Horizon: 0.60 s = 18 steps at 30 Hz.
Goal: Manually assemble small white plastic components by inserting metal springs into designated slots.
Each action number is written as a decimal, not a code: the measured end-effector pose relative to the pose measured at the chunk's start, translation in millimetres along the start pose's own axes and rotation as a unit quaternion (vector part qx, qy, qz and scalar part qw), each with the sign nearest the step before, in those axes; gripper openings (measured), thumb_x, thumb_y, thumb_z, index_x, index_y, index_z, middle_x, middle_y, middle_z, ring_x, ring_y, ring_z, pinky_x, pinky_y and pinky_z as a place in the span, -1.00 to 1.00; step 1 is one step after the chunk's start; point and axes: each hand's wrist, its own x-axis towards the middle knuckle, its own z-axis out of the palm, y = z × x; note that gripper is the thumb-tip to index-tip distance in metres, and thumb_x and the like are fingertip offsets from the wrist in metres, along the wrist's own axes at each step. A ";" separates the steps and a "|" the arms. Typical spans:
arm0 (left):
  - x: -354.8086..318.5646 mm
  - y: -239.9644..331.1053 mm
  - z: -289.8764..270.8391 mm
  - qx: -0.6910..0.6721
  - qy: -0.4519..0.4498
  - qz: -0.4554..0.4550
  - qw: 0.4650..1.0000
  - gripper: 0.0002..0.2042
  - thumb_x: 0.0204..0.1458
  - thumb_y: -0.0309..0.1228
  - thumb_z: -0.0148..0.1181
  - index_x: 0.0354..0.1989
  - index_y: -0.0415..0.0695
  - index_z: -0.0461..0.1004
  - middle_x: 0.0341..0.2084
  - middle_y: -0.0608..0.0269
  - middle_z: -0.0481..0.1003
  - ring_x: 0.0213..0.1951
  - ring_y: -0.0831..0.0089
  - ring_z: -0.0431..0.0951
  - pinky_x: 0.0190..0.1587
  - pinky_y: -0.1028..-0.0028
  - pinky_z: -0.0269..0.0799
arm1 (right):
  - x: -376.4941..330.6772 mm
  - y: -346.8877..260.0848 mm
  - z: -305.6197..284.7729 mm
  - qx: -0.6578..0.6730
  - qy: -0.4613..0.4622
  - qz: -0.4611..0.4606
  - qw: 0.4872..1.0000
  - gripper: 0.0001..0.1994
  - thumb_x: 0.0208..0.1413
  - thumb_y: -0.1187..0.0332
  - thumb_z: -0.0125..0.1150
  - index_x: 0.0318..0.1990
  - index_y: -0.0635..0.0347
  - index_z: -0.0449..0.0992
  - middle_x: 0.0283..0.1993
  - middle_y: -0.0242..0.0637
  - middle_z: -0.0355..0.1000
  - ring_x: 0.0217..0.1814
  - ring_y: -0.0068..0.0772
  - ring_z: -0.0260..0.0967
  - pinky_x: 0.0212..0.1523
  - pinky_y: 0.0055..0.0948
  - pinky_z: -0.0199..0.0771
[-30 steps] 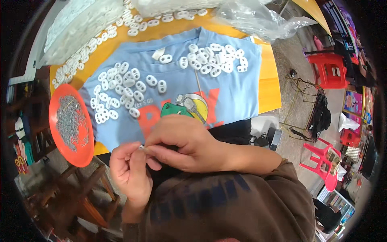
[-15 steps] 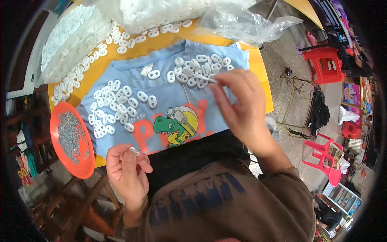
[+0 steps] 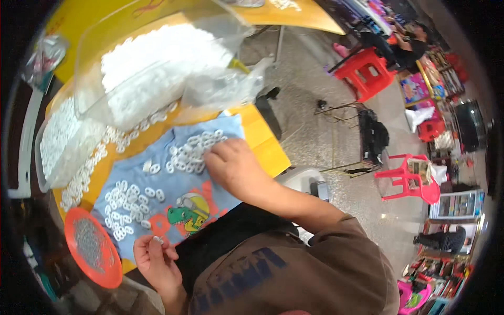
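My left hand (image 3: 159, 265) is closed, pinching a small white oval piece with two holes (image 3: 158, 239) between thumb and fingers, just off the near edge of a light blue shirt (image 3: 157, 173). My right hand (image 3: 233, 167) reaches over the shirt's right part, its fingers bent together at the side of a pile of similar white pieces (image 3: 189, 152). What its fingertips hold is hidden. Another pile of these pieces (image 3: 123, 202) lies on the shirt's left part. Beside my left hand is an orange-red plate (image 3: 106, 280) of small grey metal pieces (image 3: 89, 239).
A large clear container of white pieces (image 3: 163, 58) and a filled plastic bag (image 3: 60, 136) stand behind the shirt. Loose pieces lie along the yellow table (image 3: 265, 139). Red stool (image 3: 362, 73), pink chair (image 3: 409, 178) and a thin metal frame (image 3: 336, 118) stand on the right.
The view has swung right and up, so the table sits lower and further left. My right hand's fingers have come down and bent at the pile's side. My left hand still pinches its piece.
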 end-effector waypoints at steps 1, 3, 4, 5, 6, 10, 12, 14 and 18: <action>-0.1 0.0 1.7 -0.007 -0.014 0.002 1.000 -0.92 0.03 -0.53 -0.04 -0.32 -0.23 0.27 -0.63 0.21 0.32 -0.73 0.59 0.24 -0.67 0.67 0.16 | 0.0 -0.3 -0.3 0.000 -0.001 0.000 1.000 -0.81 -0.29 0.45 0.12 -0.40 0.18 0.39 -0.45 -0.26 0.28 -0.35 -0.20 0.26 -0.27 -0.32 0.27; 0.6 1.4 4.7 -0.004 -0.013 0.015 1.000 -0.91 0.02 -0.51 -0.01 -0.32 -0.22 0.26 -0.62 0.23 0.31 -0.72 0.60 0.24 -0.65 0.68 0.16 | -1.7 1.5 -5.5 -0.022 -0.014 0.004 1.000 -0.82 -0.28 0.45 0.15 -0.41 0.18 0.39 -0.45 -0.27 0.31 -0.37 -0.21 0.28 -0.28 -0.34 0.28; 1.8 0.8 4.7 -0.005 -0.033 0.022 0.999 -0.89 0.02 -0.48 0.01 -0.32 -0.22 0.26 -0.62 0.25 0.30 -0.71 0.61 0.23 -0.63 0.69 0.17 | -2.9 2.4 -6.8 -0.019 0.007 0.010 1.000 -0.83 -0.26 0.45 0.16 -0.42 0.18 0.39 -0.46 -0.27 0.32 -0.38 -0.21 0.30 -0.31 -0.34 0.29; 2.3 1.4 4.8 -0.009 -0.044 0.024 0.999 -0.89 0.02 -0.48 0.01 -0.32 -0.22 0.26 -0.62 0.25 0.30 -0.71 0.61 0.23 -0.63 0.69 0.17 | -3.9 1.8 -9.5 -0.015 0.028 0.015 0.999 -0.85 -0.24 0.45 0.17 -0.42 0.19 0.40 -0.47 -0.27 0.34 -0.40 -0.22 0.31 -0.34 -0.34 0.30; 1.8 1.5 4.7 -0.015 -0.040 0.021 0.999 -0.88 0.02 -0.47 0.02 -0.32 -0.22 0.26 -0.63 0.26 0.30 -0.71 0.61 0.23 -0.63 0.69 0.16 | -3.7 -1.7 -14.6 -0.023 0.032 0.015 0.999 -0.85 -0.24 0.45 0.17 -0.42 0.19 0.40 -0.47 -0.27 0.34 -0.40 -0.22 0.31 -0.34 -0.34 0.30; -1.0 0.8 1.4 -0.026 -0.053 0.037 0.998 -0.87 0.02 -0.46 0.03 -0.32 -0.21 0.27 -0.64 0.27 0.30 -0.71 0.62 0.22 -0.62 0.69 0.16 | -7.7 -25.5 -30.4 0.216 0.046 0.116 0.968 -0.83 -0.17 0.44 0.20 -0.37 0.24 0.41 -0.52 -0.23 0.36 -0.46 -0.19 0.32 -0.44 -0.36 0.32; -2.7 0.5 1.5 -0.033 -0.063 0.041 0.997 -0.88 0.02 -0.46 0.03 -0.32 -0.21 0.27 -0.64 0.27 0.30 -0.71 0.62 0.22 -0.63 0.69 0.16 | -11.4 -45.1 -33.6 0.344 -0.017 0.211 0.915 -0.88 -0.06 0.46 0.14 -0.34 0.25 0.41 -0.50 -0.29 0.37 -0.46 -0.48 0.32 -0.44 -0.51 0.30; -3.8 -1.0 0.0 -0.038 -0.072 0.045 0.996 -0.88 0.02 -0.46 0.03 -0.32 -0.20 0.27 -0.65 0.27 0.30 -0.71 0.62 0.22 -0.63 0.69 0.16 | -16.8 -64.9 -29.0 0.474 -0.038 0.299 0.827 -0.90 0.04 0.49 0.04 -0.27 0.24 0.39 -0.48 -0.36 0.37 -0.41 -0.68 0.29 -0.41 -0.62 0.29; -11.8 5.4 -5.3 -0.023 -0.060 0.030 0.998 -0.92 0.02 -0.50 0.00 -0.33 -0.20 0.27 -0.65 0.28 0.29 -0.71 0.62 0.21 -0.63 0.68 0.16 | -23.2 -79.6 -31.4 0.557 -0.106 0.279 0.775 -0.82 0.07 0.48 -0.02 -0.16 0.24 0.39 -0.34 -0.40 0.36 -0.39 -0.67 0.28 -0.35 -0.62 0.33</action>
